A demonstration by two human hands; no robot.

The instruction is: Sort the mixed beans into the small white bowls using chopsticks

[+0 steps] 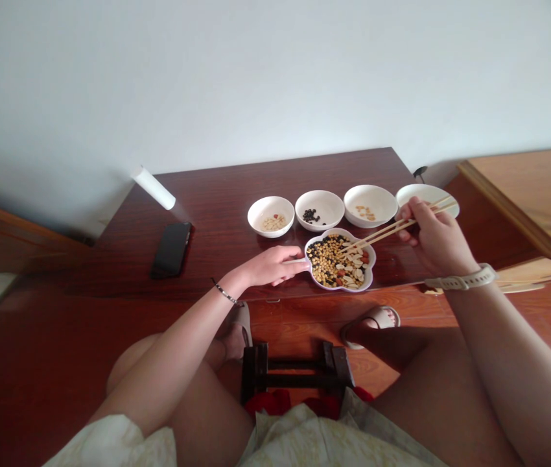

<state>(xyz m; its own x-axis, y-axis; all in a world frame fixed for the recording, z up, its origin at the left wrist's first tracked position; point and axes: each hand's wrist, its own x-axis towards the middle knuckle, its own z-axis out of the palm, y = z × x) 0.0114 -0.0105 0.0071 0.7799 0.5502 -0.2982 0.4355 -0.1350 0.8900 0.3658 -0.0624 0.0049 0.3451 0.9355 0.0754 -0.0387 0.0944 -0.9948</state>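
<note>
My left hand [282, 264] is closed round the short handle of a flower-shaped dish [371, 275] at the table's front edge. Yellow and black beans, pale flat pieces and some reddish nuts fill the dish, mixed together. In my right hand [433, 233] is a pair of wooden chopsticks [377, 235], their tips down among the beans. Behind the dish stand white bowls in a row: one with pale pieces [256, 214], one with black beans [331, 200], one with yellowish pieces [370, 194]. The rightmost bowl [419, 191] is partly hidden by my right hand; its contents do not show.
On the left of the dark wooden table [217, 194] lie a black phone [171, 250] and a white cylinder [155, 188]. A wall rises behind. Lighter wooden furniture [523, 175] stands at the right. A dark stool frame [299, 379] is between my legs.
</note>
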